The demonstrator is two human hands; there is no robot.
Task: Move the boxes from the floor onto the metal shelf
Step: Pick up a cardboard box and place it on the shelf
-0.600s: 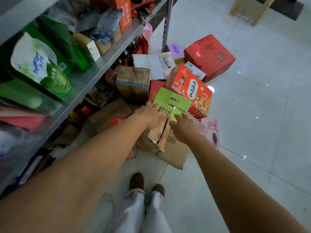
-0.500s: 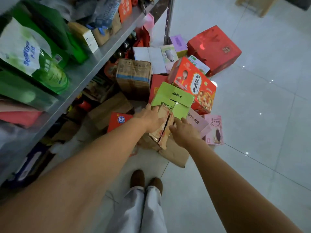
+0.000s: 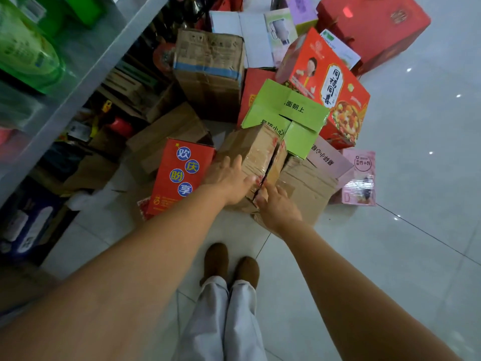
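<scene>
Taped brown box [image 3: 253,149] sits in the floor [image 3: 416,204] pile, below the metal shelf [image 3: 86,71], between red box [image 3: 177,175] "欢庆盼享" and green box [image 3: 289,110] "面朝上 / 易碎小心". Left hand [image 3: 229,178] lies flat on its left face, fingers spread. Right hand [image 3: 276,205] touches its near end; grip cannot be told. Behind is orange box [image 3: 335,84] "同福同喜".

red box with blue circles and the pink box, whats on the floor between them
Head view: the taped brown box, with the left hand and right hand on its near end, then a second brown carton.
</scene>
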